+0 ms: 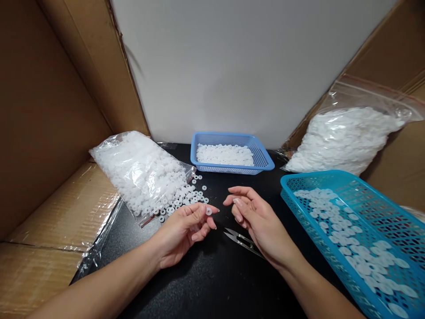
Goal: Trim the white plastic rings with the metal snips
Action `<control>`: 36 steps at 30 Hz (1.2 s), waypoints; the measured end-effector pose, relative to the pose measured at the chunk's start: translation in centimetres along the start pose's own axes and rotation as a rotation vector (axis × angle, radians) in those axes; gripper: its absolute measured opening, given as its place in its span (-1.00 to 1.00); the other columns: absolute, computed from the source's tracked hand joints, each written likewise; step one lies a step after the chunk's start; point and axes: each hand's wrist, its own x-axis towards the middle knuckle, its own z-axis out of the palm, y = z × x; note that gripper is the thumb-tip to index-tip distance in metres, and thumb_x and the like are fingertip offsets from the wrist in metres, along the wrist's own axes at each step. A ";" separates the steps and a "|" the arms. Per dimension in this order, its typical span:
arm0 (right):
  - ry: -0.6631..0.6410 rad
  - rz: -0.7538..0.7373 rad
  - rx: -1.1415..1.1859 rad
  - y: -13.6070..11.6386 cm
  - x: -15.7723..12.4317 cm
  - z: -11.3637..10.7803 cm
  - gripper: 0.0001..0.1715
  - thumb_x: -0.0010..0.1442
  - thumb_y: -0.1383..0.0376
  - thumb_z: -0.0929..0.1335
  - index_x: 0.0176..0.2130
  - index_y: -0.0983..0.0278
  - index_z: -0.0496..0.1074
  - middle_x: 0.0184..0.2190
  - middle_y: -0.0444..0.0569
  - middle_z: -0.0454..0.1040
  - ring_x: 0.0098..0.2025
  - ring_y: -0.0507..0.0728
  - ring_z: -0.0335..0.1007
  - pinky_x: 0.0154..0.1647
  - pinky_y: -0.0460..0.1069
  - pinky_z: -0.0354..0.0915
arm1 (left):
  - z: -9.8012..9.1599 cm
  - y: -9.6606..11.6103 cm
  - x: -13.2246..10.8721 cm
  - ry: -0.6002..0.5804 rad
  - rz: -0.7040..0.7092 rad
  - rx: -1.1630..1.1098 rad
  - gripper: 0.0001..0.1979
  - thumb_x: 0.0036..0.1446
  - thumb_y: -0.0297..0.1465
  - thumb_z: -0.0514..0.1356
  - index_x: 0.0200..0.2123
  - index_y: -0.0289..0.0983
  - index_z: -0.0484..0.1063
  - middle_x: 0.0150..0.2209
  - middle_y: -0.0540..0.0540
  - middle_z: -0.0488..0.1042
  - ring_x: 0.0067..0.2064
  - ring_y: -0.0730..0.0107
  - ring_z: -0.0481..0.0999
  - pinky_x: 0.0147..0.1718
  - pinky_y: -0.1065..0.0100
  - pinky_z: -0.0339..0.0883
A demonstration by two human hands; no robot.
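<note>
Left hand pinches ring — right hand slack, mid-table.

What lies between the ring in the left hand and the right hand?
Head view: nothing but bare black table between the ring, pinched by the left hand, and the right hand. Snips lie just below.

Bare black tabletop at lower centre, between the forearms, is the widest clear lane. Snips lie on it, partly under the right hand. There is a narrow gap to the left hand, ring pinched. Frame left is blocked by a bag of rings, with loose rings spilled at its mouth; frame right by the teal basket. The blue basket closes upper centre, with a clear black strip before it. Cardboard walls far left.
</note>
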 end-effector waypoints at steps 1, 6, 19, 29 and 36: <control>0.007 -0.054 -0.033 0.1 0.0 0.0 -0.62 0.23 0.03 0.44 -0.09 0.21 0.43 -0.29 -0.05 0.54 -0.50 0.00 0.17 -0.49 -0.05 0.17 | 0.0 0.0 0.0 0.007 -0.002 -0.001 -0.55 -0.11 -0.16 0.56 -0.27 -0.40 0.66 -0.47 -0.08 0.49 -0.54 0.64 0.21 -0.58 0.54 -0.07; -0.056 -0.249 -0.209 0.9 -0.7 0.5 -0.76 0.31 0.07 0.42 -0.16 0.18 0.48 -0.24 0.01 0.68 -0.25 0.16 0.61 -0.16 0.04 0.46 | -0.1 -0.2 0.0 0.005 -0.016 0.025 -0.60 -0.09 -0.19 0.56 -0.37 -0.42 0.62 -0.45 -0.09 0.49 -0.52 0.65 0.16 -0.58 0.53 -0.09; -0.180 -0.313 -0.273 1.2 -0.9 1.3 -0.90 0.21 0.31 0.46 -0.35 0.18 0.47 -0.28 -0.07 0.69 -0.25 0.15 0.64 -0.18 0.01 0.50 | 0.2 -0.3 0.0 -0.047 -0.056 0.092 -0.54 -0.18 -0.12 0.57 -0.48 -0.42 0.60 -0.55 0.04 0.31 -0.53 0.67 0.05 -0.57 0.54 -0.17; -0.012 0.042 0.053 0.6 0.7 -0.8 -0.66 0.05 0.14 0.56 -0.22 0.24 0.53 -0.27 -0.04 0.57 -0.38 0.01 0.42 -0.37 -0.09 0.41 | 0.0 0.0 0.2 -0.019 -0.002 0.087 -0.68 -0.10 -0.27 0.57 -0.37 -0.37 0.65 -0.39 -0.13 0.62 -0.59 0.74 0.13 -0.61 0.55 -0.14; -0.029 -0.265 -0.033 0.4 0.0 -0.3 -0.81 0.18 0.24 0.53 -0.23 0.17 0.48 0.07 0.00 0.54 -0.10 0.16 0.66 -0.06 0.06 0.56 | -0.2 0.1 0.3 0.060 0.019 0.076 -0.68 -0.22 -0.34 0.62 -0.37 -0.29 0.67 -0.39 -0.08 0.66 -0.52 0.69 0.34 -0.50 0.59 0.13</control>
